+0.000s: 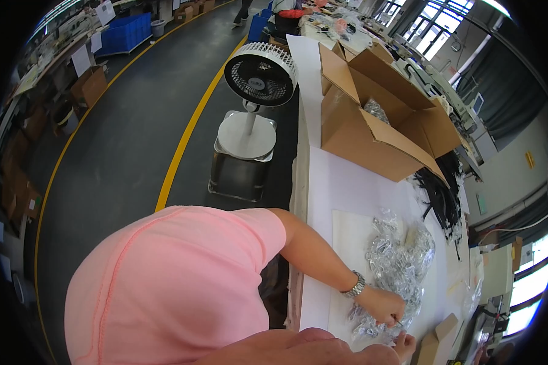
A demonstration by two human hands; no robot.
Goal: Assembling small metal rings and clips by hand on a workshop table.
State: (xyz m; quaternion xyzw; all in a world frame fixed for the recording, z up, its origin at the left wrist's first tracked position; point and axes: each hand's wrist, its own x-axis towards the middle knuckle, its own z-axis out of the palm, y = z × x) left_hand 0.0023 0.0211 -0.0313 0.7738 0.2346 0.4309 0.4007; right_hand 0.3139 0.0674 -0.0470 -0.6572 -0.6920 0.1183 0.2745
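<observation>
My left hand (382,306), with a metal-band watch (355,285) on the wrist, is closed in a pinch over the near side of a pile of small clear plastic bags (402,255) with shiny silver pieces in them. Just below it my right hand (405,347) shows only in part, its fingers pinched together close to the left fingertips. Something small and thin shows at the left fingertips, too small to name. The pile lies on a white sheet (342,243) on the table.
An open cardboard box (362,137) with clear bags inside stands farther along the table. Black cords (441,198) lie beside it. A smaller carton (438,340) is at the near right. Left of the table, a white fan (259,76) stands on a metal stool (237,176).
</observation>
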